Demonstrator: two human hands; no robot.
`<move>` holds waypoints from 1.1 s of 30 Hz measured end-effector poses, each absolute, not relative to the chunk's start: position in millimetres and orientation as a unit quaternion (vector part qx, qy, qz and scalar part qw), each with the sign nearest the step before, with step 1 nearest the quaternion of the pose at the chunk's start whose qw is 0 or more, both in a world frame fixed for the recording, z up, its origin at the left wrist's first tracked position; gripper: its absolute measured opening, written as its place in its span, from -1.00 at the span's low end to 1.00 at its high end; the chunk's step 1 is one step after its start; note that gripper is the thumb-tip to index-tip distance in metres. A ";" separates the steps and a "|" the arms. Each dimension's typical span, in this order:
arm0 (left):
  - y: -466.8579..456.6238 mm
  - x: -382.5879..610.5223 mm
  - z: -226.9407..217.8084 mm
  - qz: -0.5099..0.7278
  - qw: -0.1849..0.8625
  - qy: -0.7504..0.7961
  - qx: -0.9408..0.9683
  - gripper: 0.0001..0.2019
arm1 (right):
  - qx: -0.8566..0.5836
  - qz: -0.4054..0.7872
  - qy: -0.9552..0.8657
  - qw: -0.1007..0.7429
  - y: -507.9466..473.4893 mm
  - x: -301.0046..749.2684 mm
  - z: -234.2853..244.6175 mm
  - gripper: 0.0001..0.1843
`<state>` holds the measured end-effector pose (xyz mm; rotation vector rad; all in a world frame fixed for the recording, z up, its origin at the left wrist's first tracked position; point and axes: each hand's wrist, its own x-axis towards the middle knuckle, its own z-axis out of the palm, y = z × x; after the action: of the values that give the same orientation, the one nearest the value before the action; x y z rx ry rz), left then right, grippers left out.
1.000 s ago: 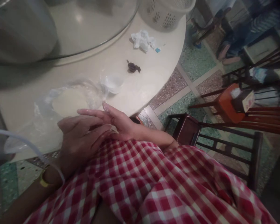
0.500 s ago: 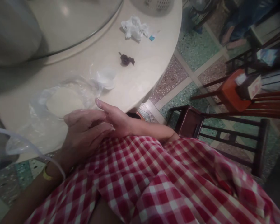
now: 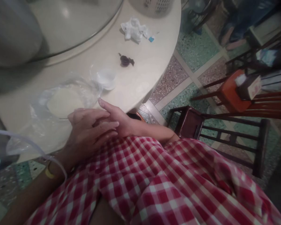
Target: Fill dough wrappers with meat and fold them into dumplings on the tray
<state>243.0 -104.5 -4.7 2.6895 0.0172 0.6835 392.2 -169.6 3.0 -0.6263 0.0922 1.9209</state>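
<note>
My left hand (image 3: 90, 128) lies across my right hand (image 3: 119, 120) at the table's near edge. Its fingers are stretched out and slightly apart over the right palm. The right hand's thumb points up and away, and its other fingers are mostly covered. Whether anything lies between the palms is hidden. Just beyond the left knuckles rests a pale round flat disc (image 3: 65, 102), on or in clear plastic film (image 3: 41, 125). A thin dark line shows beside the left knuckles. Close past the right thumb stands a small white cup (image 3: 106, 78).
On the table (image 3: 154, 59) lie a dark lump (image 3: 125, 60), crumpled white tissue (image 3: 134, 29) and a blue scrap (image 3: 151, 39). A perforated basket (image 3: 161, 6) and a glass turntable (image 3: 79, 25) are farther back. A dark wooden chair (image 3: 229, 137) stands right.
My left hand has slid a little to the right over my right palm, its fingers reaching farther across. The things on the table have stayed in place.
</note>
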 end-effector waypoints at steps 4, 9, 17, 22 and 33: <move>-104.8 234.1 -1.0 0.268 0.145 0.057 0.951 -0.71 | -0.160 0.836 0.020 0.524 -175.4 392.8 -7.8 -0.28; -110.2 226.0 -1.4 0.298 0.122 0.091 0.942 -0.74 | -0.119 0.823 -0.009 0.556 -180.0 389.0 -15.0 -0.32; -110.7 215.3 -0.6 0.333 0.064 0.118 0.933 -0.59 | -0.153 0.808 -0.007 0.569 -174.1 384.7 -7.9 -0.36; -112.3 202.4 -3.2 0.352 0.044 0.161 0.921 -0.63 | -0.196 0.777 -0.005 0.598 -169.2 374.0 -4.6 -0.43; -117.1 170.0 1.5 0.357 0.006 0.276 0.892 -0.77 | -0.219 0.738 -0.003 0.639 -144.3 342.4 13.5 -0.36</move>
<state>170.0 -117.1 1.5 2.7922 0.8639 1.1163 342.4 -144.3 13.5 -0.4986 -0.0062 1.6832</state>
